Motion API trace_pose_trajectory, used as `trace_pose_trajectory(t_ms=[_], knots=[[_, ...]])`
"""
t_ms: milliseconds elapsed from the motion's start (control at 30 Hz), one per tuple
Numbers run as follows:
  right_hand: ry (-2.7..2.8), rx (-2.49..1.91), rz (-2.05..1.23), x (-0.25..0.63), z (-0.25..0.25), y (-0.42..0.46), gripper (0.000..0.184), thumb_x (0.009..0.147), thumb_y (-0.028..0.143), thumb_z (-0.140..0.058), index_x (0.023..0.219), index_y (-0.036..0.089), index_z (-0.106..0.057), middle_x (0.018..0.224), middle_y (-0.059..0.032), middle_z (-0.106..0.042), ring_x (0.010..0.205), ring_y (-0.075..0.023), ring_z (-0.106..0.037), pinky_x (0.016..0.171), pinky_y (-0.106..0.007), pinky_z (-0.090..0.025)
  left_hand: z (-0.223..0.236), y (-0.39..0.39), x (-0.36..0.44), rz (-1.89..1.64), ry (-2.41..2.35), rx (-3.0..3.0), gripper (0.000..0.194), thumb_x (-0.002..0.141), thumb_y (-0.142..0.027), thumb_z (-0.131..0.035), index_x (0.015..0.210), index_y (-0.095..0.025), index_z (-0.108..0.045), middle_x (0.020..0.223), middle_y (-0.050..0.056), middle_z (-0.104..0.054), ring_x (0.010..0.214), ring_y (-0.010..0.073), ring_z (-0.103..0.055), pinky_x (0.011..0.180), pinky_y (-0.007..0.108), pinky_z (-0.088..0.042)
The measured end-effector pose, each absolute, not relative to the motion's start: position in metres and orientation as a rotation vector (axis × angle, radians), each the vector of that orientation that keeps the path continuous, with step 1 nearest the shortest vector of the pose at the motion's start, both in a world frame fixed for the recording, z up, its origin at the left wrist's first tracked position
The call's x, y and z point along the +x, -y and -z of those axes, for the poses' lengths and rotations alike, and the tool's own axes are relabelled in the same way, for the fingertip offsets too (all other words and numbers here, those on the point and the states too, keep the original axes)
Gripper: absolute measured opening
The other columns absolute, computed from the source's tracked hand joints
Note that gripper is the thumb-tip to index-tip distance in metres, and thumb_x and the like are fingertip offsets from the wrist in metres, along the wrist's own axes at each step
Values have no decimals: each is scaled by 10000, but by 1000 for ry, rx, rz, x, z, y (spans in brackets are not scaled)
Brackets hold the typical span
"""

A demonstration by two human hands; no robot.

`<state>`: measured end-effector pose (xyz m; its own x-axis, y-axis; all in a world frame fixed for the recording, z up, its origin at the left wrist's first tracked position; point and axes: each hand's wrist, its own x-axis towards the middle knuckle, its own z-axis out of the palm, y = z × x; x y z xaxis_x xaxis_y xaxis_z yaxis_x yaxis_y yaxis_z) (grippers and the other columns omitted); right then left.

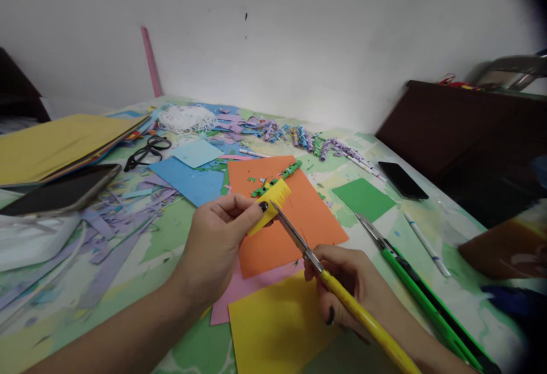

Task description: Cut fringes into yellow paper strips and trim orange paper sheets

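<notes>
Between the thumb and fingers of my left hand (222, 237) is a strip of yellow paper (278, 192), its upper edge cut into a fine fringe. My right hand (346, 283) grips scissors with yellow handles (342, 294). The blade tips touch or nearly touch the strip beside my left thumb. Beneath both hands lies an orange sheet (273, 254), with a curled green paper piece (293, 169) behind the strip. A pink sheet (222, 305) and a yellow sheet (265, 328) lie nearer to me.
A green utility knife (423, 300) with its blade out lies on the right, near a green square (364, 198) and a black phone (402, 180). To the left are a tablet (64, 188), glasses (147, 154) and purple scraps (115, 243). White string (188, 118) sits behind.
</notes>
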<state>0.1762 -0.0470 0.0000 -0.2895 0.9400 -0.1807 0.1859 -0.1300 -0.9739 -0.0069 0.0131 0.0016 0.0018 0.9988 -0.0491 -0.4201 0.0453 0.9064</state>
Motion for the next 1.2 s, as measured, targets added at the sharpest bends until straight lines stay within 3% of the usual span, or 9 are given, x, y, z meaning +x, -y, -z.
trace_pose_trajectory(t_ms=[400,667,1200], knots=[[1506,-1340,-1433,176,2,46,407,620,400,-805,627,188,-458,518,76,-355,483,-68,-302,418,-196,-221,-1,-13,-8,-1361,-928,850,127,633,-226,-780,585,-163,-681,605,-6,-671,638,108,-635,655,193,-482],[1491,-1356,-1431,176,3,46,453,598,460,-819,612,187,-458,501,75,-361,452,-58,-291,391,-186,-200,0,-13,-8,-1351,-928,847,131,640,-225,-777,579,-165,-679,602,-7,-673,638,106,-635,649,187,-479],[1536,-1411,-1404,177,2,45,431,610,408,-823,610,191,-451,513,81,-342,466,-59,-280,391,-181,-200,-1,-13,-7,-1347,-938,847,133,637,-232,-780,588,-165,-676,603,-7,-662,635,108,-614,646,204,-468]])
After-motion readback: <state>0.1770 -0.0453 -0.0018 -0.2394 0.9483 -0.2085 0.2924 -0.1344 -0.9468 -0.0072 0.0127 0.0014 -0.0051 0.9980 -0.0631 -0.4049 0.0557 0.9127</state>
